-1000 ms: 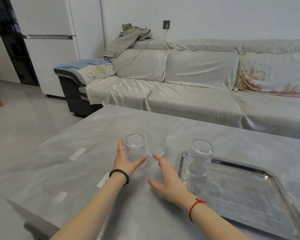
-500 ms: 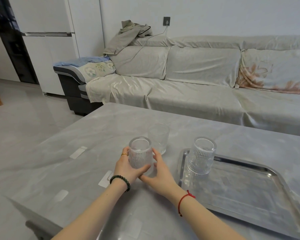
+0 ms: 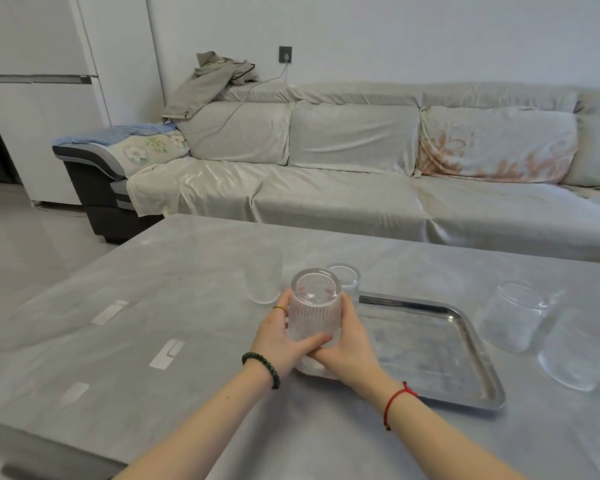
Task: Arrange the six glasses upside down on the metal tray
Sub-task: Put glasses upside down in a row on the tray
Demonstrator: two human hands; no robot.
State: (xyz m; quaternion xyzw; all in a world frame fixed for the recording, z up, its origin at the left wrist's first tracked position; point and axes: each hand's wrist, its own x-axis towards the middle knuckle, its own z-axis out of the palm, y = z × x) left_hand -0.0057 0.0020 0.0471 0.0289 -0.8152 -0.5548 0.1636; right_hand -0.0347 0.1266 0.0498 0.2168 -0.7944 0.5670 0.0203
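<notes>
Both hands hold one ribbed clear glass just above the near-left corner of the metal tray. My left hand grips its left side and my right hand its right side. The held glass appears bottom-up, its thick base facing the camera. A second ribbed glass stands upside down on the tray's far-left corner, partly hidden behind the held one. An upright glass stands on the table left of the tray. Two more glasses stand right of the tray.
The grey table carries white tape marks on its left half. A covered sofa runs behind the table. A white fridge stands at the far left.
Both hands closed on the left ribbed glass, lifted it off the table and carried it right over the tray's left edge, turning it over. The camera view swung to the right.
</notes>
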